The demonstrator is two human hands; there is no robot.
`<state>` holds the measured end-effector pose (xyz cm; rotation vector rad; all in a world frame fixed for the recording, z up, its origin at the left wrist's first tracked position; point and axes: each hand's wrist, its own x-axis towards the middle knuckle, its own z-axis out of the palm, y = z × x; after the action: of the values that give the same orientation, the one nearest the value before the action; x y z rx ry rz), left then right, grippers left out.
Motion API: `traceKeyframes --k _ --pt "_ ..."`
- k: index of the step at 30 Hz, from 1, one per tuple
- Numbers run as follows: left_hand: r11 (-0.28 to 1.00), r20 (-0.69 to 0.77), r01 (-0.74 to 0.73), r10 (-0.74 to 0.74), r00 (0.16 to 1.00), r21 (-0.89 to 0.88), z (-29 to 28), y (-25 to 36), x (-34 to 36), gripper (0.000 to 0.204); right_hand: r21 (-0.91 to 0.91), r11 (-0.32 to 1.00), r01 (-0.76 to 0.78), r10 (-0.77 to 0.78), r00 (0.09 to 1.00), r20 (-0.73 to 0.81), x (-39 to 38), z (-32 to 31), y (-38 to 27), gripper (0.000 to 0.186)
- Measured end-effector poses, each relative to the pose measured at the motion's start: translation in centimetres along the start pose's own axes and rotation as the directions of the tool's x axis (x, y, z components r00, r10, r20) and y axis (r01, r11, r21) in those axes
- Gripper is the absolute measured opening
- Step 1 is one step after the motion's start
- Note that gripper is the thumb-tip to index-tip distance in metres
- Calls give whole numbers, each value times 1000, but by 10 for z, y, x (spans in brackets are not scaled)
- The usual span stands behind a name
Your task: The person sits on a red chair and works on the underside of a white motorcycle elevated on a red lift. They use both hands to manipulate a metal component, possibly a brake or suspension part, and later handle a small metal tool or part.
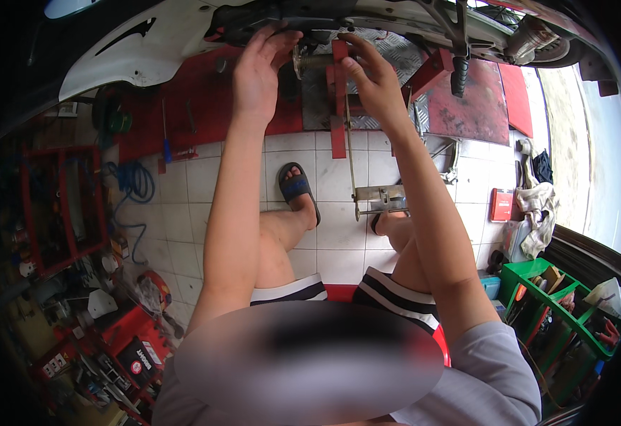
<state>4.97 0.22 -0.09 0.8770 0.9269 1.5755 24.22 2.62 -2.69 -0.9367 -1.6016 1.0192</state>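
Observation:
Overhead in the far middle is the underside of a motorcycle (pixel 268 21), with dark and metal parts. My left hand (pixel 255 78) is raised beneath it, fingers stretched out, beside a round metal part (pixel 298 62). I cannot make out whether its fingertips touch the motorcycle. My right hand (pixel 376 79) is at the upper end of an upright red metal bar (pixel 338 99). Its thumb and forefinger are apart, close to the bar, with no held thing visible. A thin rod (pixel 351 156) runs down from there to a metal pedal (pixel 380 196) near my right foot.
Red lift platform panels (pixel 466 99) lie under the motorcycle. A blue-handled screwdriver (pixel 166 145) rests at the left edge. A coiled blue hose (pixel 133 181) and red shelf rack (pixel 62 206) stand left. On the right are a green tool tray (pixel 569 312), rags (pixel 536 206) and a red box (pixel 501 205).

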Motion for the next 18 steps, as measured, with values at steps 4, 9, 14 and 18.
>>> traceKeyframes --k 4,9,14,18 --pt "990 -99 65 -52 994 125 2 -9 -3 36 41 999 -18 17 1000 22 0 1 -3 41" --pt "983 -70 -3 -10 998 -186 12 10 -3 38 39 999 -31 30 999 11 -1 0 -1 41" --pt "998 -9 -36 37 999 54 -3 -4 -2 41 21 1000 -16 16 1000 14 0 -1 -2 41" --pt "998 -96 -21 26 995 55 -3 -2 0 42 27 999 -16 16 1000 9 -1 1 -4 40"
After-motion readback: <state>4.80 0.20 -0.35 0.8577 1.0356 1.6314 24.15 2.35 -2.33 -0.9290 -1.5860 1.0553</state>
